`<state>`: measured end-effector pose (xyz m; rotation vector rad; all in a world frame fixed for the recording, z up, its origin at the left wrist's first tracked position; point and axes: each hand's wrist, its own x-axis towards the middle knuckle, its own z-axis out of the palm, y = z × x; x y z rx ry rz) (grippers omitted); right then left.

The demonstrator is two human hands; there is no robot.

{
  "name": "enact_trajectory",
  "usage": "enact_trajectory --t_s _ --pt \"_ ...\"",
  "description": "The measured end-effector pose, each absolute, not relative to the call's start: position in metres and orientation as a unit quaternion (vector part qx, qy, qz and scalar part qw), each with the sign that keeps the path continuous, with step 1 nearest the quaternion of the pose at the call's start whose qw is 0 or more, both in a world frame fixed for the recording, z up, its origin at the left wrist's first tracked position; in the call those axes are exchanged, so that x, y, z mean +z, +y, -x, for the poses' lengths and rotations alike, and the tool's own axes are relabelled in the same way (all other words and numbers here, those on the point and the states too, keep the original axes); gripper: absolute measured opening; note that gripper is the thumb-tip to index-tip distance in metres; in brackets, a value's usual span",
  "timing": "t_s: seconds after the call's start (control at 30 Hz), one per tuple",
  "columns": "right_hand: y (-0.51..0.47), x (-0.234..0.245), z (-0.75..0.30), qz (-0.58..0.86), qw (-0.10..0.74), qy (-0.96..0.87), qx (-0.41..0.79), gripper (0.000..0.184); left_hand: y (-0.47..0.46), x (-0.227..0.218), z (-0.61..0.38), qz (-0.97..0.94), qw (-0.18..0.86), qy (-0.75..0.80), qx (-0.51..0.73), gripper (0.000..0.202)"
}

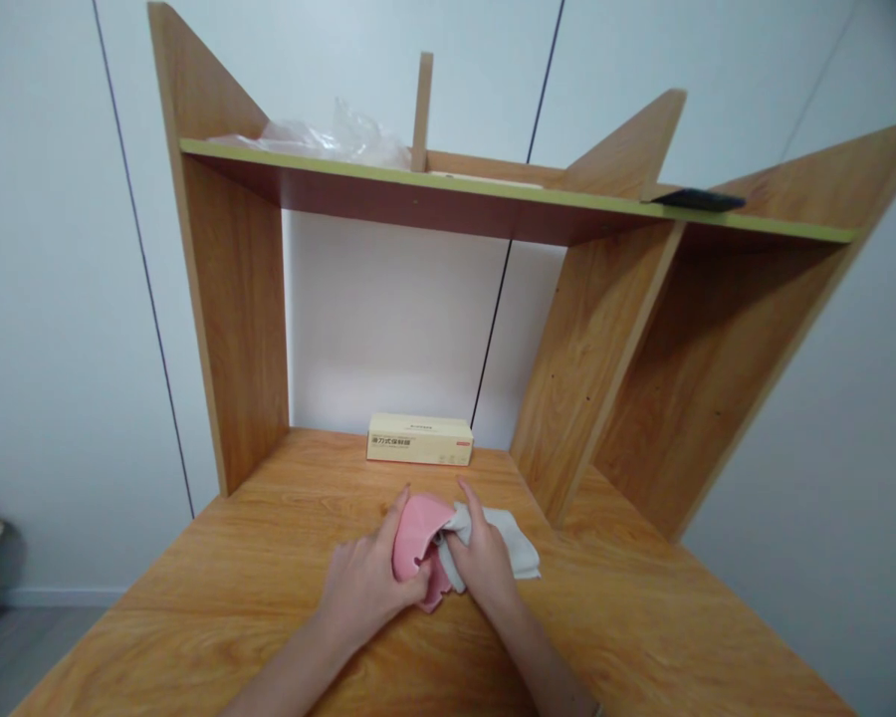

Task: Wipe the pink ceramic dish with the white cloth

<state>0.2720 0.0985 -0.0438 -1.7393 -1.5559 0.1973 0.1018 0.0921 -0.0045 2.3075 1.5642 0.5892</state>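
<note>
A pink, hollow, bowl-like thing (422,520) with a notched rim is tilted on its side above the desk, its opening facing right and toward me. My left hand (365,578) grips it from the left, thumb at the rim and fingers behind. On its right, my right hand (485,558) is closed on a light grey cloth (517,543) and presses part of it at the opening. The rest of the cloth hangs out to the right of that hand. What lies inside the pink thing is mostly hidden.
Behind the hands a cream box (419,441) with printed lettering stands on the wooden desk (216,597). A shelf unit (418,199) rises at the back, its upright panel right of the hands. Clear plastic (336,137) and a dark flat object (700,199) lie on top.
</note>
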Motion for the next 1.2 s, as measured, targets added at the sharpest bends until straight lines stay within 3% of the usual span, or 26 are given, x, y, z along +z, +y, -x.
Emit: enact_trajectory --t_s 0.23,0.3,0.5,0.63,0.73,0.97,1.07,1.2 --pt "0.104 -0.058 -0.26 0.643 0.535 -0.533 0.127 0.053 0.099 -0.023 -0.104 -0.761 0.252 0.493 0.338 0.08" --pt "0.103 -0.057 -0.256 0.63 0.542 -0.542 0.122 0.053 0.101 -0.026 -0.105 -0.759 0.269 0.466 0.367 0.079" --pt "0.092 -0.037 -0.259 0.714 0.38 -0.587 -0.016 0.061 0.102 -0.019 -0.1 -0.776 0.23 0.504 0.3 0.072" --pt "0.09 -0.032 -0.266 0.7 0.325 -0.633 -0.064 0.064 0.095 -0.011 -0.101 -0.803 0.193 0.496 0.269 0.071" --pt "0.094 -0.039 -0.269 0.718 0.327 -0.614 0.018 0.065 0.092 -0.009 -0.102 -0.816 0.189 0.471 0.278 0.069" --pt "0.102 -0.056 -0.268 0.669 0.457 -0.575 0.115 0.054 0.102 -0.021 -0.099 -0.788 0.249 0.457 0.33 0.081" --pt "0.098 -0.049 -0.265 0.692 0.409 -0.589 0.086 0.056 0.104 -0.021 -0.099 -0.798 0.261 0.458 0.293 0.076" --pt "0.089 -0.035 -0.265 0.719 0.325 -0.612 -0.052 0.064 0.099 -0.007 -0.096 -0.82 0.187 0.499 0.208 0.075"
